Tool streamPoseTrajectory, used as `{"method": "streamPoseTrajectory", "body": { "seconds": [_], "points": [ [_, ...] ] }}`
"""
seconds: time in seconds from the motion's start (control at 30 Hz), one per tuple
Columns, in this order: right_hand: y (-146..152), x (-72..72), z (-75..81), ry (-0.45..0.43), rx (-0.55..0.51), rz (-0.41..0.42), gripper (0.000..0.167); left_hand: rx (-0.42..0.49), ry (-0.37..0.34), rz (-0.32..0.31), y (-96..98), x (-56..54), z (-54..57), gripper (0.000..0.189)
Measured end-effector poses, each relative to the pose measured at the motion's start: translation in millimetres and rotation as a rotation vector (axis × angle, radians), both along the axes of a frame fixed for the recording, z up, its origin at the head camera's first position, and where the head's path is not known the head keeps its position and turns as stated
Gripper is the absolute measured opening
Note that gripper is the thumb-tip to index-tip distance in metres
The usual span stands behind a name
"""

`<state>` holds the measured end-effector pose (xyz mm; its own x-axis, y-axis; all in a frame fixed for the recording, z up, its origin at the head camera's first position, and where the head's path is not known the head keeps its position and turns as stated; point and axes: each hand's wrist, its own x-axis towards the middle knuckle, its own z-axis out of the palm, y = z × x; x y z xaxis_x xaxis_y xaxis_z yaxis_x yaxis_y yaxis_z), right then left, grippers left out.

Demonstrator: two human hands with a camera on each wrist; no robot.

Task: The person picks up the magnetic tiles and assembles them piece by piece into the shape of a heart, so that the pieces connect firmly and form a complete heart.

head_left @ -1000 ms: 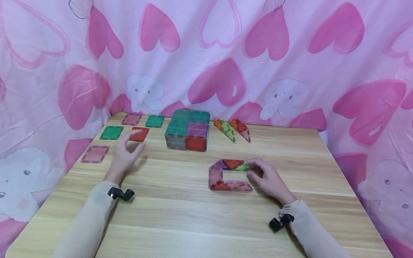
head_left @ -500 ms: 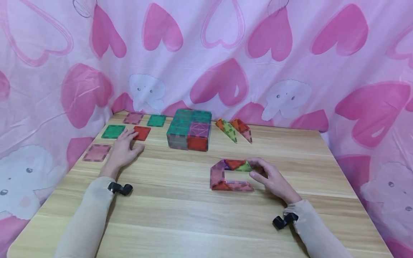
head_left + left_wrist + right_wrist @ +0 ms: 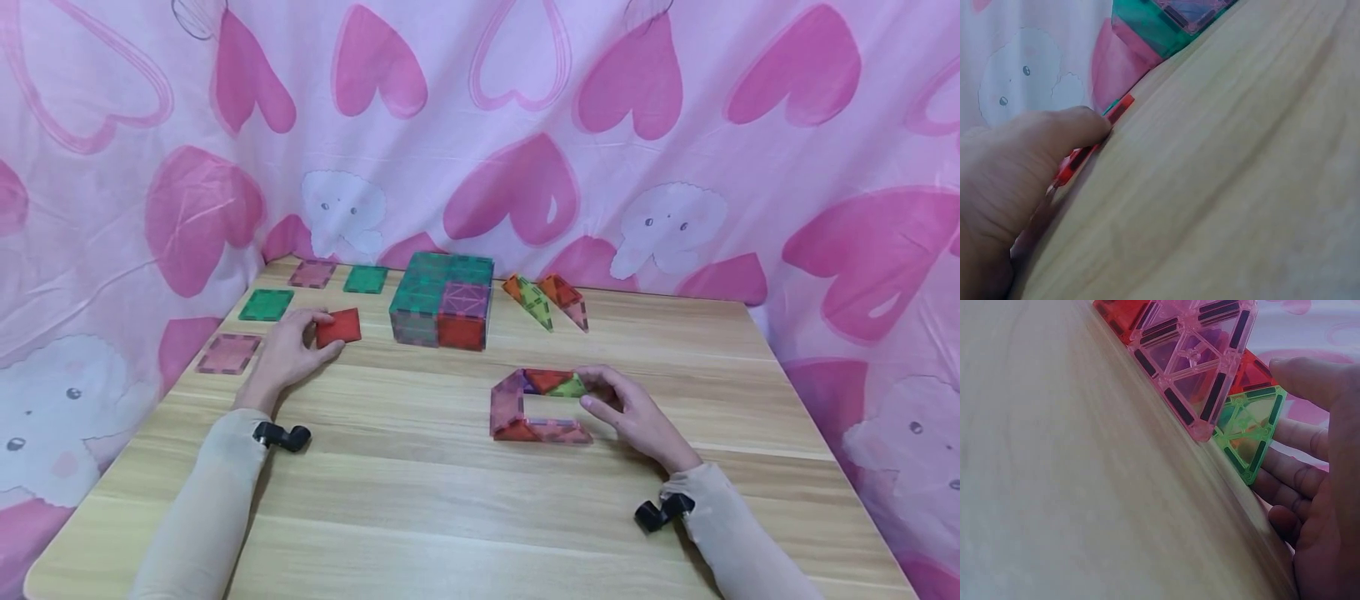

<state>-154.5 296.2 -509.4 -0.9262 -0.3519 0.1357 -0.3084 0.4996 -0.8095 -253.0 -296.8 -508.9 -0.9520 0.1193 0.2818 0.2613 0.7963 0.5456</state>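
My left hand (image 3: 288, 354) pinches a red square magnetic tile (image 3: 341, 327) at its left side, the thumb along its near edge. In the left wrist view the red tile (image 3: 1075, 164) is low over the table beneath the thumb. My right hand (image 3: 633, 417) is at the right end of a standing U-shaped wall of magnetic tiles (image 3: 507, 407) in pink, purple, red and green. Its fingers, loosely bent, lie behind the green triangle tile (image 3: 1250, 425) in the right wrist view; the thumb stands apart at the tile's upper corner.
A box of green, purple and red tiles (image 3: 437, 287) stands at the back middle. Right of it lie two joined-triangle pieces, one yellow-green (image 3: 530, 302), one red and pink (image 3: 566, 300). Green (image 3: 266, 305) and pink (image 3: 228, 354) squares lie at left. A curtain (image 3: 480, 125) hangs behind.
My left hand has come down onto the red square tile, gripped it and drawn it slightly right and nearer. The right hand stays by the wall's end.
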Motion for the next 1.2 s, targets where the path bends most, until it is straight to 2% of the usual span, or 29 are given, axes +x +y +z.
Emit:
{"method": "streamPoseTrajectory", "body": {
  "seconds": [0.17, 0.37, 0.43, 0.53, 0.67, 0.8, 0.9, 0.97, 1.1, 1.2],
  "points": [
    [0.6, 0.1, -0.5, 0.008, -0.005, 0.008, 0.041, 0.075, -0.052, 0.026, -0.2, 3.1, 1.0, 0.073],
    [3.9, -1.0, 0.4, 0.017, -0.007, 0.007, 0.041, 0.244, -0.079, 0.077, 6.3, 6.6, 5.6, 0.081],
    [4.4, -1.2, 0.9, 0.023, -0.010, 0.010, 0.040, 0.313, -0.052, 0.101, 9.4, 8.3, 8.0, 0.079],
    [4.0, -1.1, 1.2, 0.035, -0.019, 0.022, 0.040, 0.390, 0.030, 0.123, 15.7, 12.2, 12.5, 0.072],
    [2.7, 0.2, 0.3, 0.048, -0.031, 0.049, 0.040, 0.448, 0.109, 0.095, 30.4, 22.4, 23.5, 0.064],
    [3.5, 0.6, -0.6, 0.052, -0.033, 0.073, 0.042, 0.508, 0.156, -0.013, 59.9, 33.1, 45.0, 0.061],
    [3.3, 0.4, -0.9, 0.045, -0.034, 0.083, 0.043, 0.539, 0.205, -0.153, 88.8, 41.0, 60.7, 0.065],
    [3.1, 0.4, -1.1, 0.043, -0.036, 0.085, 0.044, 0.519, 0.230, -0.264, 112.0, 45.5, 69.2, 0.069],
    [3.2, 0.9, -0.7, 0.043, -0.041, 0.088, 0.044, 0.448, 0.240, -0.462, 167.8, 55.5, 76.1, 0.074],
    [2.2, 1.5, 0.2, 0.047, -0.048, 0.091, 0.043, 0.425, 0.188, -0.539, 210.3, 64.6, 73.4, 0.074]
  ]
}}
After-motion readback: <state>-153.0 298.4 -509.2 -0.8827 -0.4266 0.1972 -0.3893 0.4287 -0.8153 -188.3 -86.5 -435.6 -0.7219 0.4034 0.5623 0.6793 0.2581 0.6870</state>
